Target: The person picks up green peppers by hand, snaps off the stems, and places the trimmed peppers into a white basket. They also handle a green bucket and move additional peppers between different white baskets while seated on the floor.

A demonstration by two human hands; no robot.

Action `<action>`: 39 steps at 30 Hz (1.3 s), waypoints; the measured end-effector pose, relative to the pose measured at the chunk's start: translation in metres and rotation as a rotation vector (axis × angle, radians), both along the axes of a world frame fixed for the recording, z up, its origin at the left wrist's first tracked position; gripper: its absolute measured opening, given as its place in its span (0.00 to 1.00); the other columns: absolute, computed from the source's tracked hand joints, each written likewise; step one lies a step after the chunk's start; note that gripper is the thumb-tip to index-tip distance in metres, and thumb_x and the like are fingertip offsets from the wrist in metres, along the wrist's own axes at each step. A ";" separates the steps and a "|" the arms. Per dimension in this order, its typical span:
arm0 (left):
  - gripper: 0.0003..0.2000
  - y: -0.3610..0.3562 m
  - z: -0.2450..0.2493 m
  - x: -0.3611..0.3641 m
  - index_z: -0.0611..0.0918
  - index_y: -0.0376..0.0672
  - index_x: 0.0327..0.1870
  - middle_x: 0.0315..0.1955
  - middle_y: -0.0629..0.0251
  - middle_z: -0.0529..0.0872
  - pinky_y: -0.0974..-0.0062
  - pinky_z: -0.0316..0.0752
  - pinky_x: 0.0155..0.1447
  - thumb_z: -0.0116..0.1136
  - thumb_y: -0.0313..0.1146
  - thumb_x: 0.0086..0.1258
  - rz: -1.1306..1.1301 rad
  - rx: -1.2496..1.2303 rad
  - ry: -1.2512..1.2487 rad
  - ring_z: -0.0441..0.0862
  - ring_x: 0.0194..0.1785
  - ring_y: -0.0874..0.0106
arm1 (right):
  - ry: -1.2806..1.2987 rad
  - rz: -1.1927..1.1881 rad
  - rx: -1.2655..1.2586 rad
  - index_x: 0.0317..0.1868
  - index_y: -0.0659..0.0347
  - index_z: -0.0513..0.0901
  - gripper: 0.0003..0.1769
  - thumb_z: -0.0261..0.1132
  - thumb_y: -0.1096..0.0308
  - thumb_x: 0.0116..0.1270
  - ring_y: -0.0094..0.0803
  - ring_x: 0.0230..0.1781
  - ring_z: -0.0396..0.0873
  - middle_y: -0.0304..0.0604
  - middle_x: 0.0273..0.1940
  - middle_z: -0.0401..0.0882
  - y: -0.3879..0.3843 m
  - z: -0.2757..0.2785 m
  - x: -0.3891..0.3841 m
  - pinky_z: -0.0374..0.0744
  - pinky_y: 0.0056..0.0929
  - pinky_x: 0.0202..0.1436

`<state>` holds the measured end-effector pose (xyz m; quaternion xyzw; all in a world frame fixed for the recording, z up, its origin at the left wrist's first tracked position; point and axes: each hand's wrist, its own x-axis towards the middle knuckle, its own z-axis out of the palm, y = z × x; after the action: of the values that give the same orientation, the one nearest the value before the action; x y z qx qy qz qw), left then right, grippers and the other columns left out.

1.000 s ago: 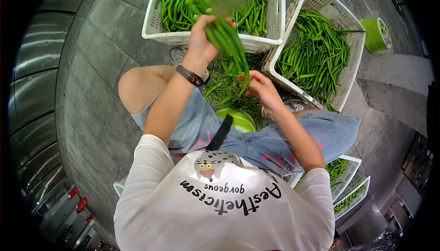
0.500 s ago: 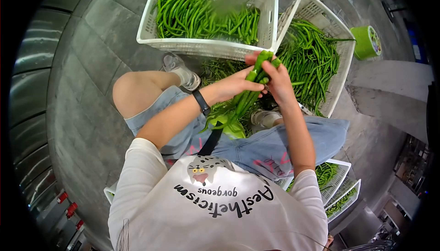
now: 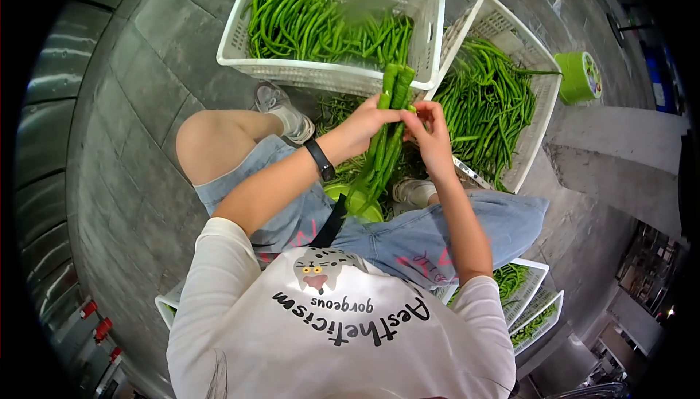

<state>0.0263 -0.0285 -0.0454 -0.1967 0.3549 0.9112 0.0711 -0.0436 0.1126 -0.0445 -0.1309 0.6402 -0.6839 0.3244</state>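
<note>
My left hand [image 3: 362,126] is wrapped round a bunch of long green chili peppers [image 3: 394,89], held upright over my lap with the thick ends towards the far crate. The thin tips trail down towards my legs. At the bunch's right side, my right hand [image 3: 432,137] is closed in a pinch at the end of one green pepper [image 3: 410,109], most of which is hidden by the fingers and the bunch. Under the bunch sits a light green round thing [image 3: 370,212] between my legs, partly covered.
Ahead stands a white crate [image 3: 306,69] of green peppers. A second white crate [image 3: 536,151] with more peppers is at the right. Loose stems and peppers [image 3: 332,111] litter the floor. A green bucket [image 3: 576,78] stands further right, and stacked crates [image 3: 536,282] lie behind my right leg.
The bunch has turned more upright and shifted slightly left. My right hand has slid from the bunch's upper end to its side, and its fingers are now pinched together.
</note>
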 end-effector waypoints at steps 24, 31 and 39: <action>0.21 0.018 0.015 0.002 0.70 0.43 0.60 0.54 0.68 0.75 0.78 0.65 0.61 0.50 0.45 0.73 -0.075 -0.209 0.046 0.71 0.57 0.78 | -0.288 -0.035 -0.233 0.48 0.72 0.80 0.16 0.56 0.66 0.69 0.30 0.43 0.80 0.48 0.45 0.82 -0.005 0.014 -0.009 0.77 0.27 0.49; 0.22 0.025 -0.017 0.006 0.66 0.38 0.57 0.61 0.52 0.63 0.64 0.48 0.72 0.46 0.48 0.74 0.206 -0.995 -0.008 0.48 0.72 0.60 | -0.253 0.106 -0.098 0.52 0.67 0.78 0.15 0.60 0.68 0.68 0.23 0.44 0.77 0.38 0.46 0.80 -0.007 0.015 0.003 0.75 0.23 0.47; 0.29 -0.004 -0.003 -0.005 0.62 0.34 0.61 0.56 0.47 0.67 0.62 0.61 0.63 0.46 0.51 0.73 0.509 -1.097 0.114 0.68 0.58 0.57 | -0.377 0.044 -0.082 0.57 0.62 0.70 0.23 0.66 0.74 0.62 0.27 0.44 0.77 0.37 0.44 0.78 -0.030 0.041 0.028 0.77 0.27 0.48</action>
<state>0.0218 -0.0327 -0.0486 -0.2341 0.7179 0.5929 -0.2798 -0.0161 0.0824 -0.0033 -0.0275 0.5370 -0.7144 0.4478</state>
